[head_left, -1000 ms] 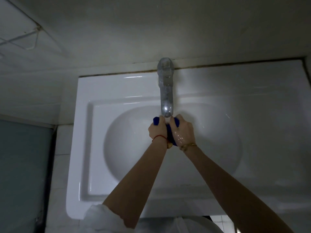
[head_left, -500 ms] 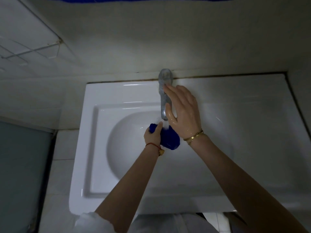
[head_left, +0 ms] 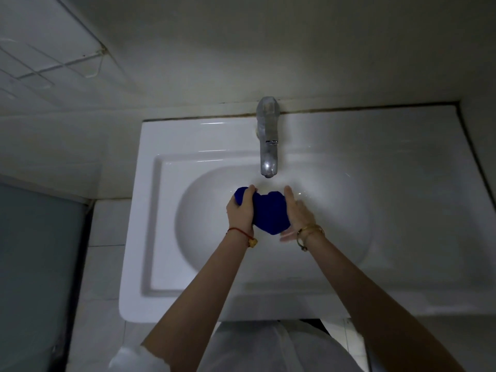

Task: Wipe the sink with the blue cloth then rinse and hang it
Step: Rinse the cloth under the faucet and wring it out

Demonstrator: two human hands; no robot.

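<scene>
Head view: left hand (head_left: 240, 210) grips bunched blue cloth (head_left: 271, 214); right hand (head_left: 299, 213), fingers straight, presses its other side, below faucet (head_left: 267, 146), over sink (head_left: 171, 183).

Deep blue cloth (head_left: 271, 216), plain; glossy white sink (head_left: 139, 237); silver-grey tap (head_left: 267, 140); thin red cord (head_left: 239, 231) on the left wrist, gold bangle (head_left: 310, 229) on the right; pale tiled wall (head_left: 40, 55) far left; white sleeve (head_left: 134, 358) near.

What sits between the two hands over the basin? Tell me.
The bunched blue cloth: the left hand grips it, the right hand is against its other side, in the head view.
</scene>
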